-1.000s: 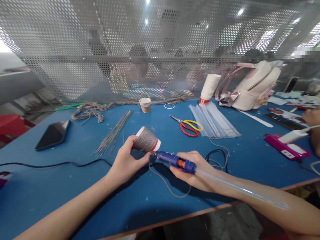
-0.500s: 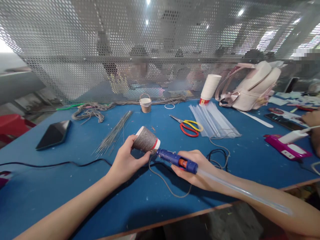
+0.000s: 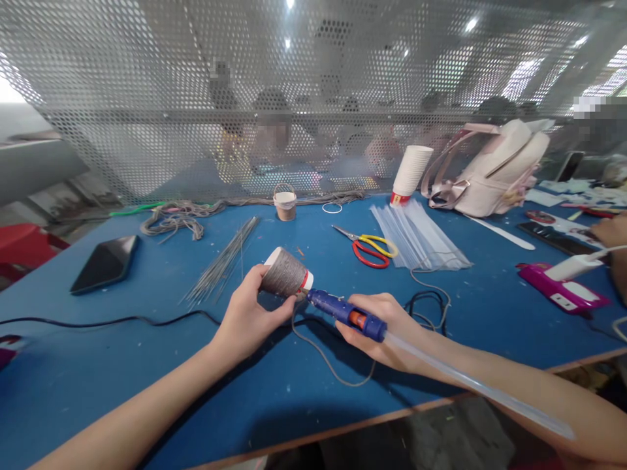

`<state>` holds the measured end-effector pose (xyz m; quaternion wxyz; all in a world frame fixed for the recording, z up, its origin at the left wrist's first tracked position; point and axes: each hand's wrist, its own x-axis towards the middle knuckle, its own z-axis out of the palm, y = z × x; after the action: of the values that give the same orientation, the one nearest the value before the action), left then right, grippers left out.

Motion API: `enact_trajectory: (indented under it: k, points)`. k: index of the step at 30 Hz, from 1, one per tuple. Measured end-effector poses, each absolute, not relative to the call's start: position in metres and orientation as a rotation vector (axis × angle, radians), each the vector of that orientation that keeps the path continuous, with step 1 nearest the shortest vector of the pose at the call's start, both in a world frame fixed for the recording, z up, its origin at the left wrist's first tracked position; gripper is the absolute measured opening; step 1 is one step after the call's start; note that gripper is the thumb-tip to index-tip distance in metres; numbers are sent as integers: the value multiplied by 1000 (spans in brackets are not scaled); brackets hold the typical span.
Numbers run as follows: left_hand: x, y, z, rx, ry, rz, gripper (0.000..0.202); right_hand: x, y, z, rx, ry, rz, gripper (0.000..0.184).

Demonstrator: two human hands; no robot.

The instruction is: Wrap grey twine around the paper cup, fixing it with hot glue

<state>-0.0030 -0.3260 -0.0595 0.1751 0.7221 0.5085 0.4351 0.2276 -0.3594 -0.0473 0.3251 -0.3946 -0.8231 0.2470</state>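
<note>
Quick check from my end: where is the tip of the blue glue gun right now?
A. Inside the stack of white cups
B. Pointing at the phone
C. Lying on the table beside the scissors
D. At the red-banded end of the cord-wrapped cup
D: the right hand holds the glue gun with its tip at the red-banded end of the cup, which the left hand grips.

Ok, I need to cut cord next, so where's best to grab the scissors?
Take the scissors by the red and yellow loop handles, coming from the near side: the loops point toward the person, the blades point away to the left, and the pair lies flat on the blue table.
</note>
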Motion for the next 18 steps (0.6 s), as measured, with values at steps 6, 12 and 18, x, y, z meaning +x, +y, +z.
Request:
enact_trajectory:
  k: [6, 12, 18]
  points:
    - [-8, -323, -62, 2033, 1397, 1244, 32, 234, -356, -35, -1127, -2057, 698, 25]
    - [-11, -318, -56, 1856, 1371, 1292, 36, 259, -327, -42, -1065, -2314, 332, 13]
    - [-12, -319, -49, 1858, 1409, 1352, 33, 271, -296, -49, -1258, -2788, 59, 25]
